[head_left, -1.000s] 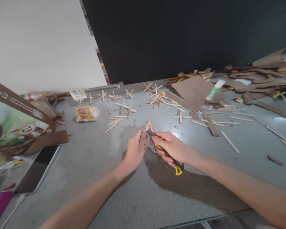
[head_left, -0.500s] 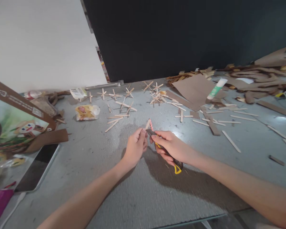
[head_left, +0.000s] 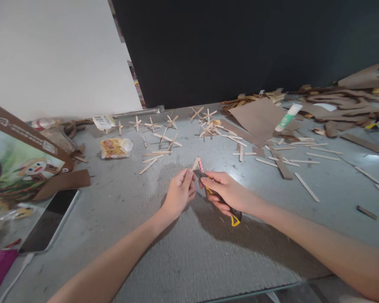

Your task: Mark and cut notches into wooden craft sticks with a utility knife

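Observation:
Near the middle of the table (head_left: pixel 139 235), my left hand (head_left: pixel 180 189) pinches a short wooden craft stick (head_left: pixel 196 163) that points up and away from me. My right hand (head_left: pixel 222 191) is wrapped around a black and yellow utility knife (head_left: pixel 236 216). The knife's front end rests at the craft stick, close to my left fingertips; the blade itself is too small to make out. A red and white striped piece (head_left: pixel 200 164) shows just beyond the knife's tip, and I cannot tell what holds it. Star-shaped crossed sticks (head_left: pixel 151 125) stand farther back.
Loose craft sticks (head_left: pixel 306 187) and a glue stick (head_left: pixel 288 118) lie to the right, with cardboard pieces (head_left: pixel 252 120) behind. On the left are a phone (head_left: pixel 49 221), a printed box (head_left: pixel 28 155) and a wrapped snack (head_left: pixel 116 148). A black panel (head_left: pixel 240 46) rises behind.
The knife's rear end has shifted up very slightly. Both hands keep nearly the same place and grip, and the other things lie as before.

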A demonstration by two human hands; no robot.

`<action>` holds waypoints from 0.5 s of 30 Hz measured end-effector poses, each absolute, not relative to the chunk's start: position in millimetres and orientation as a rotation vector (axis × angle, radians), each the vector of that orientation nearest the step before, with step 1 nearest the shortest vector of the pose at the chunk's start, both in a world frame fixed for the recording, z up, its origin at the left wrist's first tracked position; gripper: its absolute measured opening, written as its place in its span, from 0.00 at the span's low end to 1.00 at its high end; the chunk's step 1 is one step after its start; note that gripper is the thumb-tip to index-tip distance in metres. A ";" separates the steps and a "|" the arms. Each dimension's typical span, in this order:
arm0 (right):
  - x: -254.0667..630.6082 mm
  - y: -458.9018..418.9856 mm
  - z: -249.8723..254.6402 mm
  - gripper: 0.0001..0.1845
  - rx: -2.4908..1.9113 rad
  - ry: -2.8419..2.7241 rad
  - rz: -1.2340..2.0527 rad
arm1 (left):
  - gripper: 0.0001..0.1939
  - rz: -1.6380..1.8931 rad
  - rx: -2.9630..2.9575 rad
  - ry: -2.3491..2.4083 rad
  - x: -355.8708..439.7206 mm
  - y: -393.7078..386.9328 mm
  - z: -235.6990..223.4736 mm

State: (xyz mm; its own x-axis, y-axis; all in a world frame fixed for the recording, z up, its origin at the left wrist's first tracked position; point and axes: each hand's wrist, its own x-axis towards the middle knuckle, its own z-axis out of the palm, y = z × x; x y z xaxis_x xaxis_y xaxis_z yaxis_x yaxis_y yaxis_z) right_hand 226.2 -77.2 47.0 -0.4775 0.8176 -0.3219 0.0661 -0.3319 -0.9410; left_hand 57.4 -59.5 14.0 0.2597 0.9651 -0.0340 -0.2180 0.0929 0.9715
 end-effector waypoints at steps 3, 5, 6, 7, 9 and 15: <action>226.6 -76.0 45.9 0.16 -1.165 -1.389 1.852 | 0.25 1.067 1.093 0.893 57.0 -59.8 14.6; 226.8 -75.1 45.2 0.16 -1.165 -1.399 1.851 | 0.25 1.060 1.090 0.895 57.1 -59.9 15.1; 227.0 -74.8 44.9 0.17 -1.164 -1.406 1.847 | 0.25 1.059 1.088 0.897 57.1 -59.9 15.4; 227.2 -74.6 44.7 0.17 -1.159 -1.416 1.841 | 0.24 1.057 1.086 0.899 57.1 -59.9 15.8; 227.7 -74.4 44.6 0.18 -1.145 -1.434 1.827 | 0.24 1.049 1.083 0.899 57.0 -59.7 16.4; 229.7 -73.1 43.8 0.18 -1.142 -1.470 1.805 | 0.25 1.042 1.061 0.881 56.8 -59.4 15.2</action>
